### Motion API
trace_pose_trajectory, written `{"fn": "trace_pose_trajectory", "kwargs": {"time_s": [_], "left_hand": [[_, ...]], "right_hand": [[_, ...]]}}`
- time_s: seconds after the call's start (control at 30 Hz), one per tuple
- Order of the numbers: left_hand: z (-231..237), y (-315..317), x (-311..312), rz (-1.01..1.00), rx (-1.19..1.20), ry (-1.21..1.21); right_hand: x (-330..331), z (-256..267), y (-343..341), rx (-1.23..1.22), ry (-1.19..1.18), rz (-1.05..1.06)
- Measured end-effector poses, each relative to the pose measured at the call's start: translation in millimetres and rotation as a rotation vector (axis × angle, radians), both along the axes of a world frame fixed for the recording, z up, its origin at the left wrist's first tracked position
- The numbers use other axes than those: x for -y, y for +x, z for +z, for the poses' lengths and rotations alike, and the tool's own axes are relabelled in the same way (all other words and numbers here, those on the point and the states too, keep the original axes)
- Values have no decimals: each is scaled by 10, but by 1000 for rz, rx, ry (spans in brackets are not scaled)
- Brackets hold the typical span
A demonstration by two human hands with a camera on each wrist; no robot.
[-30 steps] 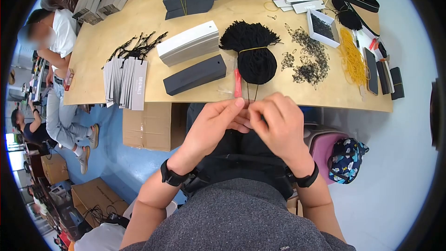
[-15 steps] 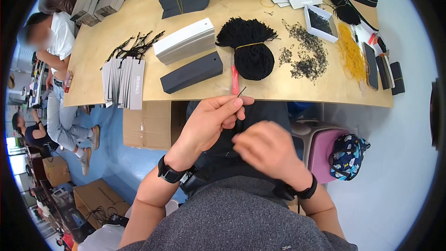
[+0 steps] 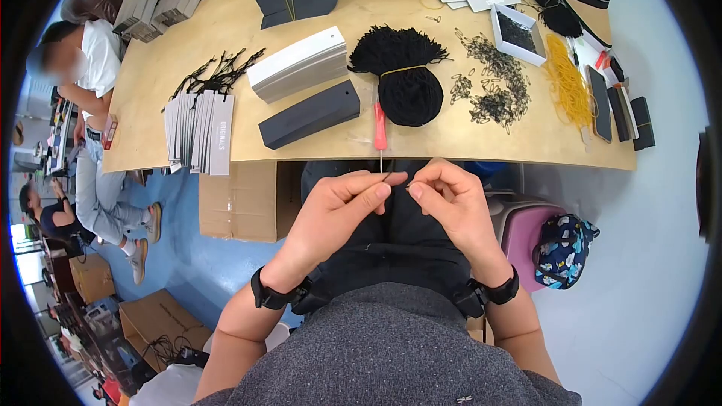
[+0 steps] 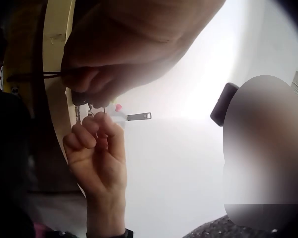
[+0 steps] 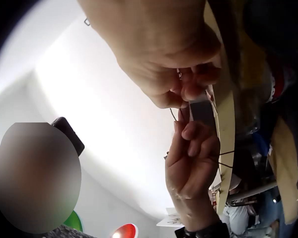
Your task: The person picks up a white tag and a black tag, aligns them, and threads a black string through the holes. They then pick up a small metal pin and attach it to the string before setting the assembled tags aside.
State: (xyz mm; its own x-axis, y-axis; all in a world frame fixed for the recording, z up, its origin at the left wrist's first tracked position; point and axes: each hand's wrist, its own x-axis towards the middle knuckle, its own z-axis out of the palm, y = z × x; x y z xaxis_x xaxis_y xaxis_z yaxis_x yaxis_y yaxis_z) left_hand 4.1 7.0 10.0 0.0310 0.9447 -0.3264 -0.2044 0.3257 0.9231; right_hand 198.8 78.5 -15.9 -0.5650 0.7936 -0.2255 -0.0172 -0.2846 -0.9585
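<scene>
Over the lap, just off the table's front edge, the two hands face each other with fingertips close together. My left hand (image 3: 342,207) pinches a thin black cord (image 3: 387,177) between thumb and forefinger; its two tails (image 5: 226,159) stick out past that hand in the right wrist view. My right hand (image 3: 453,207) has thumb and forefinger pinched on a tiny dark piece. Within its curled fingers a glint of metal (image 5: 180,74) resembles the wire pins on the table; most of it is hidden by the fingers.
Near the edge lies a red-handled tool (image 3: 380,129), with a bundle of black cords (image 3: 410,94) behind it. Loose wire pins (image 3: 500,94) spread to the right, beside yellow bands (image 3: 565,86). To the left are tag stacks (image 3: 310,114) and corded tags (image 3: 197,131).
My right hand let go of the cord loop, dropped down and away, then came back up beside the left fingertips. My left hand kept its pinch on the cord, whose tip has turned lower.
</scene>
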Motion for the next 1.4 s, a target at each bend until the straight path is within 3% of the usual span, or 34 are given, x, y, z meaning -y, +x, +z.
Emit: {"fn": "trace_pose_trajectory", "kwargs": {"time_s": [0.07,0.17,0.47,0.7,0.8,1.07,1.2,1.27,1.4], "left_hand": [[-27,3,9,-107,-282,144],[-38,-6,-1,-159,-344,147],[8,-18,-5,-143,-267,116],[-20,12,17,-145,-286,132],[-37,49,32,-41,-283,97],[-91,48,26,45,-94,32],[-92,34,23,19,-139,81],[-73,23,21,-66,-275,129],[-51,45,31,-20,-247,109]], "right_hand": [[-11,2,-5,52,306,-18],[-23,117,-26,111,440,3],[-75,307,32,147,672,65],[-122,140,-4,117,603,154],[-120,153,3,156,650,173],[-129,215,-10,159,633,157],[-152,157,-16,87,587,190],[-164,122,-10,57,591,209],[-166,124,8,117,570,195]]}}
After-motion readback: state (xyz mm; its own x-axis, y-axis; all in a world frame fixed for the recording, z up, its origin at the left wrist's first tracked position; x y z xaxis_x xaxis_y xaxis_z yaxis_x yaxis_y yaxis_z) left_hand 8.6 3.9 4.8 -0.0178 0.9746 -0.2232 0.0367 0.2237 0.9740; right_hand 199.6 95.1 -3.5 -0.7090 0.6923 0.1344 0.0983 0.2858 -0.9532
